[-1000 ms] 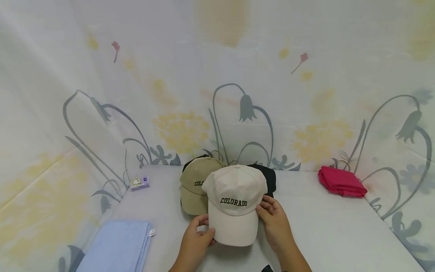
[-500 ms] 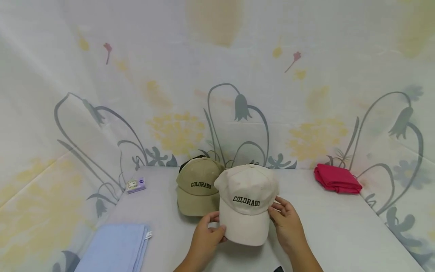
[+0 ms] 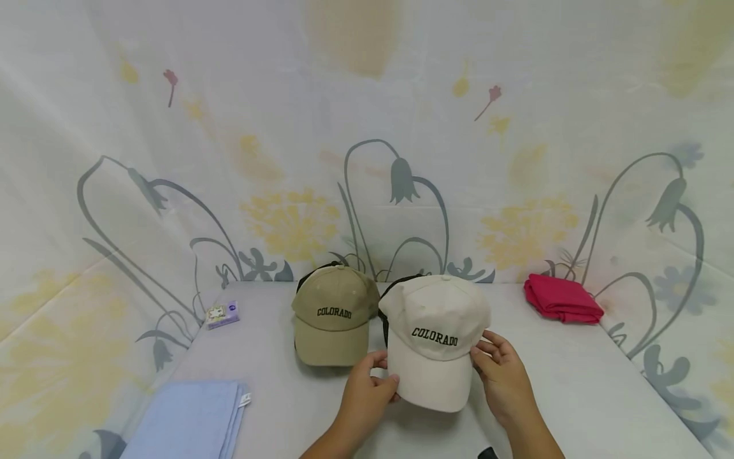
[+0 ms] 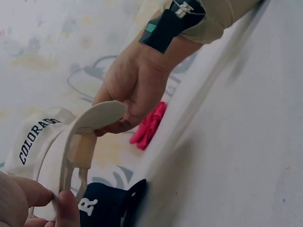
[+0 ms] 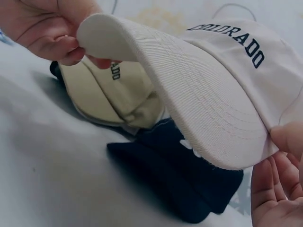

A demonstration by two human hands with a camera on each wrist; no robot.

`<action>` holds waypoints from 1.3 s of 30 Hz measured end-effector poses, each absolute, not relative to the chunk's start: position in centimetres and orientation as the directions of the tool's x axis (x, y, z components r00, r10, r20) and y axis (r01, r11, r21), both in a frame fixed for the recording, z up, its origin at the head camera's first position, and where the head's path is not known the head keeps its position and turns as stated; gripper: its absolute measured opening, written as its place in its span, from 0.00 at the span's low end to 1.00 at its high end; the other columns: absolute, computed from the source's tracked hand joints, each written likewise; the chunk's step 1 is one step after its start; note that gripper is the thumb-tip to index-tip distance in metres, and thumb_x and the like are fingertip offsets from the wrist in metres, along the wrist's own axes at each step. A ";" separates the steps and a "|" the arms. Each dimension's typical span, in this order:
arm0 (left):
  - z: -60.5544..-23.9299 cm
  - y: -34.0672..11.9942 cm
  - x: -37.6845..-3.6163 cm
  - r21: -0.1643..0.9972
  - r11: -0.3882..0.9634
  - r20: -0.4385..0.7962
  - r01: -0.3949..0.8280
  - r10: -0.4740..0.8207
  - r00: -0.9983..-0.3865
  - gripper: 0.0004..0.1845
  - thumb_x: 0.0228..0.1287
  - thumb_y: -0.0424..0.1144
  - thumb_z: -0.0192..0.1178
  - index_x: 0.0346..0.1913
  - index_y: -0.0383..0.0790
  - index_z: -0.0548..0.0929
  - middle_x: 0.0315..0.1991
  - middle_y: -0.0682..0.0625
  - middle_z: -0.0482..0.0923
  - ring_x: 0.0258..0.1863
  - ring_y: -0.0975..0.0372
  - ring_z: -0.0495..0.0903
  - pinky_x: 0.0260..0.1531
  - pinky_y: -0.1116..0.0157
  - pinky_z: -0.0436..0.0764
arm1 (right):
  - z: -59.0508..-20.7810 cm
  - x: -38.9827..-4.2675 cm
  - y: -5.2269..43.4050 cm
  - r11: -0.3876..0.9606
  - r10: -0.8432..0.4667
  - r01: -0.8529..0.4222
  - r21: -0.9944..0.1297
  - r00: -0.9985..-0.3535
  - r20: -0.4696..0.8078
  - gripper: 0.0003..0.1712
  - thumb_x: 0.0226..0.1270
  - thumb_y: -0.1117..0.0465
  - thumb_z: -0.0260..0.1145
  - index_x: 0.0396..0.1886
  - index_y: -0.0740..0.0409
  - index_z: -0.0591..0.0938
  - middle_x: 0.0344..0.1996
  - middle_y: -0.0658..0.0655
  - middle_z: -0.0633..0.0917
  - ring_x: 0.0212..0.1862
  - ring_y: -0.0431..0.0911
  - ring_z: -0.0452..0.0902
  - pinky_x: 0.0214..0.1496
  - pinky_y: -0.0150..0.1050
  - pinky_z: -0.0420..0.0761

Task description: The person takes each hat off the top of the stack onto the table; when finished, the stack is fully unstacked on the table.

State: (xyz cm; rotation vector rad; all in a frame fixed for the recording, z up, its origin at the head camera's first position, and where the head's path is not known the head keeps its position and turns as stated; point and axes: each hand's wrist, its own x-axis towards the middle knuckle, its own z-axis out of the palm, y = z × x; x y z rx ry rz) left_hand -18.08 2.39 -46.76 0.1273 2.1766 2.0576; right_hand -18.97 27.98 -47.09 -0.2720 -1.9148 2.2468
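Note:
An off-white baseball cap lettered COLORADO is held up between both hands, brim toward me and slightly tilted. My left hand pinches the left edge of its brim between thumb and fingers. At the cap's other side my right hand grips the edge where brim and crown meet. Behind and below it, a navy cap with a white letter rests on the table, mostly hidden in the head view. A khaki COLORADO cap sits just left, with a black cap edge showing behind it.
A folded light blue towel lies at the front left of the white table. Farther back on that side is a small purple packet. Folded red cloth lies at the back right, before a flower-printed curtain.
Both hands have carried the off-white cap to the right, off the khaki cap, whose whole front now shows. The dark cap behind has gone from its right side to its left. The view has shifted slightly.

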 end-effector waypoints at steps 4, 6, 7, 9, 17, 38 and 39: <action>-46.7 3.6 -18.3 0.997 0.070 -0.037 -0.025 0.171 -0.985 0.26 0.66 0.29 0.67 0.66 0.29 0.75 0.54 0.44 0.75 0.29 0.62 0.82 0.30 0.66 0.85 | -47.1 -18.7 29.4 -0.144 0.250 -0.001 -0.990 -0.968 -0.036 0.26 0.78 0.68 0.62 0.69 0.53 0.65 0.45 0.43 0.78 0.48 0.34 0.77 0.53 0.27 0.80; -46.9 4.1 -18.4 0.997 0.069 -0.047 -0.036 0.172 -0.984 0.26 0.66 0.28 0.67 0.65 0.29 0.76 0.54 0.45 0.75 0.29 0.62 0.82 0.30 0.66 0.85 | -47.1 -18.5 30.1 -0.127 0.248 0.019 -0.992 -0.968 -0.050 0.27 0.78 0.68 0.62 0.70 0.54 0.64 0.46 0.43 0.78 0.48 0.34 0.77 0.54 0.27 0.80; -47.0 4.4 -18.5 0.997 0.070 -0.052 -0.040 0.173 -0.984 0.25 0.66 0.28 0.67 0.65 0.29 0.76 0.53 0.45 0.75 0.29 0.62 0.82 0.30 0.66 0.85 | -47.2 -18.4 30.4 -0.119 0.249 0.029 -0.993 -0.967 -0.058 0.27 0.78 0.67 0.62 0.71 0.55 0.63 0.46 0.43 0.78 0.49 0.34 0.77 0.54 0.27 0.80; -47.3 5.0 -18.6 0.996 0.076 -0.059 -0.046 0.178 -0.982 0.25 0.66 0.28 0.67 0.65 0.29 0.76 0.53 0.45 0.76 0.29 0.63 0.81 0.30 0.66 0.85 | -47.3 -18.3 31.0 -0.105 0.251 0.044 -0.994 -0.965 -0.070 0.28 0.79 0.67 0.62 0.72 0.57 0.62 0.46 0.43 0.78 0.49 0.34 0.77 0.54 0.27 0.80; -47.5 7.6 -19.7 0.998 0.067 -0.035 -0.021 0.218 -0.975 0.25 0.66 0.27 0.66 0.65 0.28 0.76 0.51 0.45 0.76 0.28 0.64 0.81 0.29 0.68 0.85 | -47.4 -18.3 33.7 -0.112 0.244 0.052 -0.992 -0.967 -0.078 0.25 0.80 0.64 0.62 0.69 0.53 0.63 0.46 0.41 0.78 0.48 0.33 0.76 0.53 0.26 0.79; -46.8 14.0 -21.9 0.996 0.076 0.025 0.042 0.221 -0.975 0.19 0.67 0.27 0.68 0.59 0.31 0.79 0.44 0.49 0.74 0.25 0.67 0.80 0.29 0.71 0.85 | -45.9 -20.0 39.7 -0.137 0.210 0.044 -0.990 -0.975 -0.072 0.19 0.83 0.64 0.57 0.64 0.45 0.63 0.44 0.38 0.75 0.45 0.33 0.73 0.49 0.26 0.76; -46.7 14.3 -21.9 0.996 0.074 0.026 0.043 0.223 -0.975 0.19 0.67 0.27 0.68 0.59 0.31 0.79 0.44 0.49 0.74 0.25 0.66 0.80 0.28 0.71 0.85 | -45.8 -20.1 40.0 -0.140 0.212 0.053 -0.989 -0.974 -0.082 0.18 0.83 0.63 0.57 0.64 0.45 0.63 0.44 0.38 0.76 0.44 0.33 0.73 0.49 0.26 0.76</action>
